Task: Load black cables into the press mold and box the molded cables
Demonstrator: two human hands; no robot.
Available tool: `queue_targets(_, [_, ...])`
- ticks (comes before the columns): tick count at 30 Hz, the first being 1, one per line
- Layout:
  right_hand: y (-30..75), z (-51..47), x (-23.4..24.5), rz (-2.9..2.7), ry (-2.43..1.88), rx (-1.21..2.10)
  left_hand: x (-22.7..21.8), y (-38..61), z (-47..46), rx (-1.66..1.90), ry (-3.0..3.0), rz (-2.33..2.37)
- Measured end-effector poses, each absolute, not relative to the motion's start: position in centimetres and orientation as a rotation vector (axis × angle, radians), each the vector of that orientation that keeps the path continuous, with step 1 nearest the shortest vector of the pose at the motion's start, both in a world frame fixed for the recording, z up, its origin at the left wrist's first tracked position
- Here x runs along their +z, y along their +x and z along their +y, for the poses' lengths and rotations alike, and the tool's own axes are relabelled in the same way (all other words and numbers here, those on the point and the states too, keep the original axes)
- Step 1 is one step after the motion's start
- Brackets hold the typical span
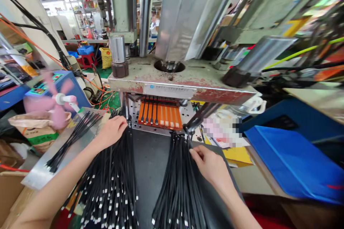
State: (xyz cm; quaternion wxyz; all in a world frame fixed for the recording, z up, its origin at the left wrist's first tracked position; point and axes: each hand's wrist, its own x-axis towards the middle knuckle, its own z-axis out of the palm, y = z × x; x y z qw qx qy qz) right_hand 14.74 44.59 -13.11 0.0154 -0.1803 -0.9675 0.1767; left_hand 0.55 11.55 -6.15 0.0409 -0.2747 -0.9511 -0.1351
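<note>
Reaching toward a press from its front, a person's two bare hands worked on either side of an orange mould [176, 116], the landmark for every place told here. Black cables [151, 112] lay side by side in the mould's left part, beside paler grooves on its right. Above the mould sat the press's thick, scuffed upper plate [129, 85], with worn red paint along its front edge.

Nearer the wearer than the mould was a black table [150, 171]. A dense left bundle of black cables [113, 171], many with pale connector tips, spread in front of the mould and to its left. A narrower right bundle [180, 179] fanned out in front of the mould's right side.

To the mould's left, the left hand [114, 128] had its fingers curled at the top of the left bundle; whether its grip held anything could not be told. In front of the mould and to its right, the right hand [205, 159] had its grip pinched on a thin cable [189, 141] at the right bundle's edge.

Farther left of the mould, loose cables [72, 139] lay on a silver metal sheet [34, 175], near a blurred pink fan [57, 118]. Well to the mould's right was a blue folder [292, 164].
</note>
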Motion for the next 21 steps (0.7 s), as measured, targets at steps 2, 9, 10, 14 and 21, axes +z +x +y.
queue_targets(2, [15.0, 44.0, -11.6, -2.833, -0.490, 0.720, -4.7, 0.6, 12.9, -0.676, -1.013, -2.780])
queue_targets(9, [15.5, 38.4, -5.1, -2.418, 0.065, 1.250, 2.3, 3.9, 20.1, -1.232, -1.369, -2.523])
queue_targets(10, [15.3, 37.9, -4.5, -2.357, 0.069, 1.289, 3.0, 4.3, 20.9, -1.339, -1.413, -2.493])
queue_targets(14, [14.1, 36.8, -3.3, -2.153, 0.030, 1.446, 4.4, 4.7, 23.6, -1.711, -1.522, -2.428])
queue_targets(21, [13.5, 36.0, -3.7, -2.180, 0.177, 1.463, 4.3, 3.7, 25.3, -1.973, -1.372, -2.455])
